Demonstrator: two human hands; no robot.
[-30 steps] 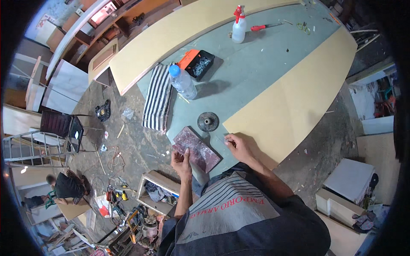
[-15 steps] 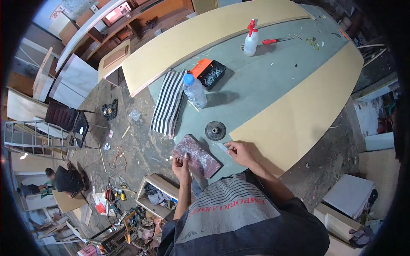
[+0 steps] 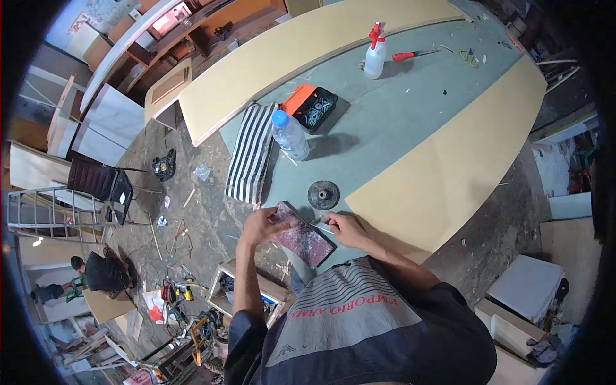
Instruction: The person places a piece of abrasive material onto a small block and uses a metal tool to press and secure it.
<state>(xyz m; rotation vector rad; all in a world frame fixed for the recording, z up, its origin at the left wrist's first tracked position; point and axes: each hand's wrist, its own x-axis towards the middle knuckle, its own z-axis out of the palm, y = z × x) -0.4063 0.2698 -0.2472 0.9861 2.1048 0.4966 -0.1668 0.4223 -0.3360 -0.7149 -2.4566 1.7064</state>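
Observation:
A dark red rectangular block [image 3: 311, 247], dusted with white, lies near the table edge in front of me. My left hand [image 3: 260, 228] is over its left end with fingers stretched out; whether it presses on the block I cannot tell. My right hand [image 3: 348, 231] pinches a small flat grey strip [image 3: 319, 225], perhaps a metal blade, by the block's upper right edge. Just beyond stands a round black disc [image 3: 315, 201] with a raised hub. What lies under my right fingers is hidden.
On the green-grey table [image 3: 378, 135] are a plastic bottle [image 3: 292, 142], an open box of screws [image 3: 316, 112], a striped cloth [image 3: 247, 160], a spray bottle [image 3: 376, 61], a red-handled tool [image 3: 403, 56] and yellow panels [image 3: 449, 179]. A person [image 3: 106, 269] crouches at the far left.
My left hand has moved from the block's near left edge up over its top, fingers now extended. My right hand has shifted left with the strip, closer to the block.

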